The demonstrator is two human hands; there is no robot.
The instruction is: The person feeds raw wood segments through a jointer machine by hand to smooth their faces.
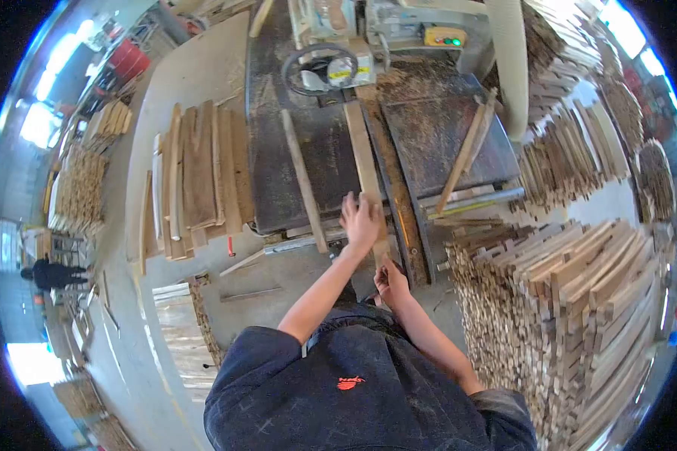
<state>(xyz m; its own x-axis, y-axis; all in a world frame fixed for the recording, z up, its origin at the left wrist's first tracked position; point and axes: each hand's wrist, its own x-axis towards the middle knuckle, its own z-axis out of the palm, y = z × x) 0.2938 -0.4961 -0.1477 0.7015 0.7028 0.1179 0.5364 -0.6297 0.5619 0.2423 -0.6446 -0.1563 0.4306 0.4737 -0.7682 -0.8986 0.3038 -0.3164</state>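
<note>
A long, narrow wooden board (365, 161) lies on the dark machine table (323, 150), running from under the machine head towards my body. My left hand (361, 224) rests on the board's near part, its fingers spread. At the near end of the board my right hand (391, 283) is closed, with fingers curled round the end. To the left, a thinner wooden strip (304, 180) lies on the table and overhangs its front edge. A sawdust-covered channel (399, 180) runs just right of the board.
Ahead stands the machine with a handwheel (320, 69) and a yellow control box (444, 36) with lit green buttons. Two strips (468, 149) lean across the table's right side. A large wood stack (549, 316) stands close on my right; loose boards (195, 169) lie left.
</note>
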